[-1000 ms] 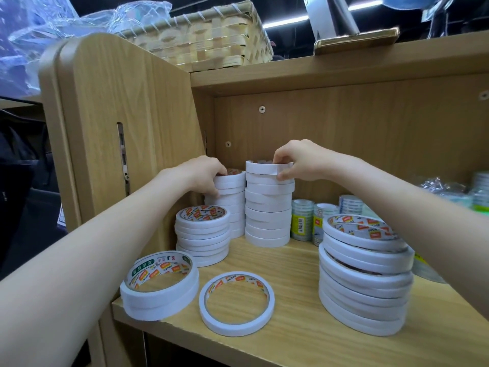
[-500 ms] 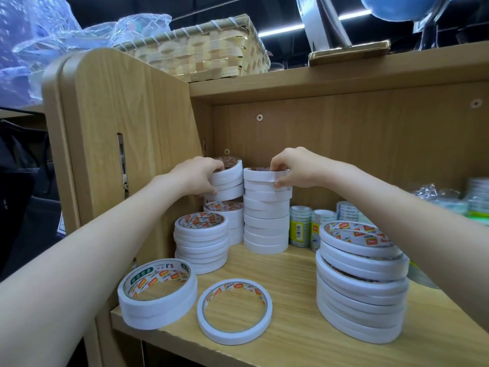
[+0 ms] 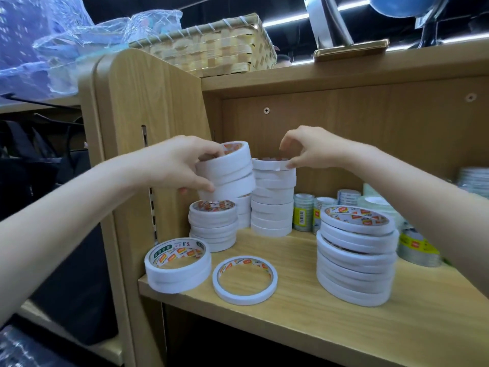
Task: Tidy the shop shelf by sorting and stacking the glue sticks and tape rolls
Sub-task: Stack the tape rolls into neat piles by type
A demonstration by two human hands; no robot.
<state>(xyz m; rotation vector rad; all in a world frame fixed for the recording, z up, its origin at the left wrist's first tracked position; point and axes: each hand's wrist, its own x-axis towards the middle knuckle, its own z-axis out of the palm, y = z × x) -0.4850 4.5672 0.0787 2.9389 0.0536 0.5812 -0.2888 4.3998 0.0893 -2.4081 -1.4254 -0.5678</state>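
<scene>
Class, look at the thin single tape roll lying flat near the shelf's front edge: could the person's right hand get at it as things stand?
Probably yes: the single flat roll lies in the open with nothing above it, and the right hand grips nothing, merely touching the tall stack.

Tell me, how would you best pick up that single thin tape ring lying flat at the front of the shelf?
Come from above and pinch the thin ring across its wall, one finger inside the open hole, the thumb outside. It lies flat on the shelf with nothing on it, so probably only its rim offers a hold.
</scene>
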